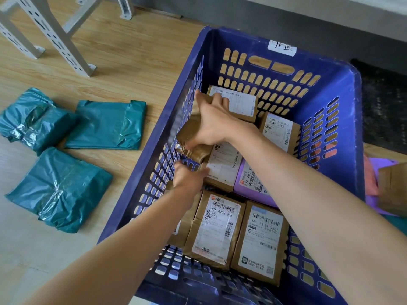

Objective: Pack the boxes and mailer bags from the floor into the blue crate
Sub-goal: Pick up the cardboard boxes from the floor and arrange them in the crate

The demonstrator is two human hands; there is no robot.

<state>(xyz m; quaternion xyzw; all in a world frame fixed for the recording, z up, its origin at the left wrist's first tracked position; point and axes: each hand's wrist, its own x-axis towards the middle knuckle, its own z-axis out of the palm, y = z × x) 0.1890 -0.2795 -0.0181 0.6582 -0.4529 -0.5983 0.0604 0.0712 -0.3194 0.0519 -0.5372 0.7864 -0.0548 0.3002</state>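
The blue crate [343, 69] stands on the wooden floor and holds several brown boxes with white labels, such as one [217, 230] near the front, plus a purple mailer [248, 183]. My right hand [217, 122] grips a brown taped box [190, 130] against the crate's left wall, tilted on its edge. My left hand [189, 177] reaches in just below it, fingers touching a labelled box [222, 164] in the middle. Three teal mailer bags [108, 124] [33, 122] [59, 190] lie on the floor left of the crate.
A grey perforated metal frame [55, 38] stands on the floor at the upper left. A black mat [385, 102] lies right of the crate. A brown box [394, 188] on purple and pink packages sits at the right edge.
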